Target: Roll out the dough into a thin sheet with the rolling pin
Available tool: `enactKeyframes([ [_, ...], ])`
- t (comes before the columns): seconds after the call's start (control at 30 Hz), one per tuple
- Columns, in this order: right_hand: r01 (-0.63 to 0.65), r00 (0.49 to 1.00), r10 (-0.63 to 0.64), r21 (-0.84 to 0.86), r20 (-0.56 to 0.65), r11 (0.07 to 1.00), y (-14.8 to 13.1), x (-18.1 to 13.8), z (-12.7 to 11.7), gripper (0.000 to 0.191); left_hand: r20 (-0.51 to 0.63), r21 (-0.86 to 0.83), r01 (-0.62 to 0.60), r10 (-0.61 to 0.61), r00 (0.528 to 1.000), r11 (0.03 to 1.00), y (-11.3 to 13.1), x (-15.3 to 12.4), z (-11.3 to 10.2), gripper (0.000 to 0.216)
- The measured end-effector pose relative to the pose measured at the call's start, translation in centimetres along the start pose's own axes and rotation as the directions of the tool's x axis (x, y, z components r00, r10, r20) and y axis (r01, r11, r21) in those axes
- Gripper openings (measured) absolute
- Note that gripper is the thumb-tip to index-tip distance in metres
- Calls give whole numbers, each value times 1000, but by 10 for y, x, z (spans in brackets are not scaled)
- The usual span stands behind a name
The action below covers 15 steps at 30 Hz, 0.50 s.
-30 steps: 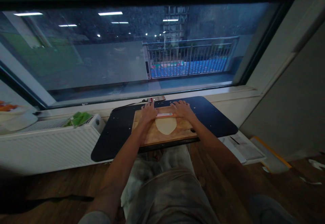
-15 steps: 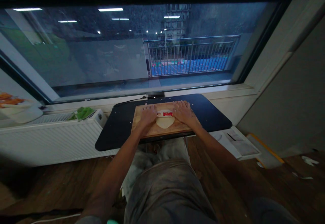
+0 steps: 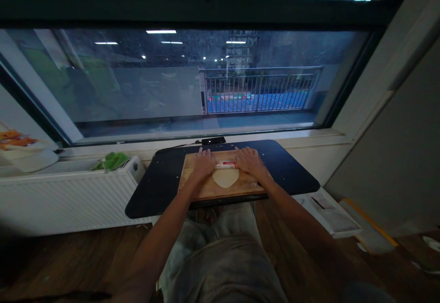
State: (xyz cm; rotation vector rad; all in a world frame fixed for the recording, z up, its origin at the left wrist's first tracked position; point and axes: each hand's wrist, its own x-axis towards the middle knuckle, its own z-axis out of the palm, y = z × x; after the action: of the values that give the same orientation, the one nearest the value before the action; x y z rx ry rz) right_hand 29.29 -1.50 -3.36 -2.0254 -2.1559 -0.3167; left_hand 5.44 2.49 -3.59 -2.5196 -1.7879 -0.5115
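Observation:
A flat piece of pale dough (image 3: 225, 179) lies on a wooden cutting board (image 3: 187, 181). Across the dough's far edge lies a rolling pin (image 3: 225, 165) with a white and red label. My left hand (image 3: 204, 162) is closed over its left end, and my right hand (image 3: 249, 160) over its right end. Both hands press down from above, fingers pointing forward, so the pin's ends are hidden beneath them. Below the board is a black tabletop (image 3: 154, 188) with small pale specks.
A small black device (image 3: 213, 141) with a cable sits at the table's back edge by the window. To the left stands a white radiator (image 3: 75, 202) with a green cloth-like item (image 3: 113, 161) on it and a white bowl (image 3: 30, 156) beyond. A white box (image 3: 330, 211) is low at right.
Both hands have pushed the rolling pin forward, from across the dough's middle to its far edge. More dough shows on the near side. My view has tilted up slightly.

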Motion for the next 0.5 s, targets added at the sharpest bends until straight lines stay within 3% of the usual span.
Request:
enactKeyframes([
  [0.23,-22,999,21,20,35,1000,4,34,-6,59,36,-25,45,-44,998,999,-5,30,4,55],
  [0.37,16,996,-17,18,90,1000,3,29,-4,61,76,-75,-8,14,997,997,-14,39,3,44],
  [0.5,41,999,-42,11,32,999,1,16,6,60,84,-96,-60,69,994,994,-22,63,-1,60],
])
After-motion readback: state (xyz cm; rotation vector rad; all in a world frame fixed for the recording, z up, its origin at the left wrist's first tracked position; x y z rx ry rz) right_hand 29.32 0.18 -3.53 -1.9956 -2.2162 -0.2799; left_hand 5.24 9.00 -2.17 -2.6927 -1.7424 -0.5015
